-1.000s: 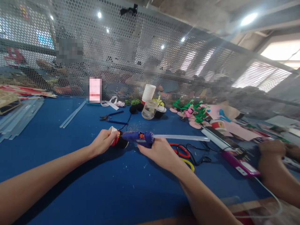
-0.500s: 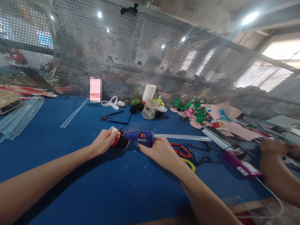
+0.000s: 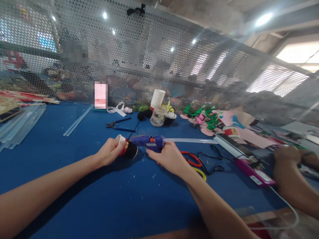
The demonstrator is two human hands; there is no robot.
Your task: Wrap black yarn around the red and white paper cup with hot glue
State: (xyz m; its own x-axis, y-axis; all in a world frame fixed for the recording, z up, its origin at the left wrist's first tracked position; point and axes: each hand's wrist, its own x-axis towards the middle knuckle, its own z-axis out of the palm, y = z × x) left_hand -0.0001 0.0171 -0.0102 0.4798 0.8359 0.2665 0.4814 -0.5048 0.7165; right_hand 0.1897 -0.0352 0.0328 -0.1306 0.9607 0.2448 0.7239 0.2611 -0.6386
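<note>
Left hand (image 3: 109,152) gripped a small paper cup (image 3: 126,148) on the blue counter (image 3: 74,172), right hand (image 3: 167,158) clasped a blue glue gun (image 3: 149,141), nozzle touching the cup

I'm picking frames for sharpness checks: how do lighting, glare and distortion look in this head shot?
Head view: bright ceiling lights flare through the perforated screen; the window at upper right is blown out. Wide-lens warping bends the edges. The left hand, cup, right hand and glue gun are fairly sharp; the co-worker's hand is soft.
</note>
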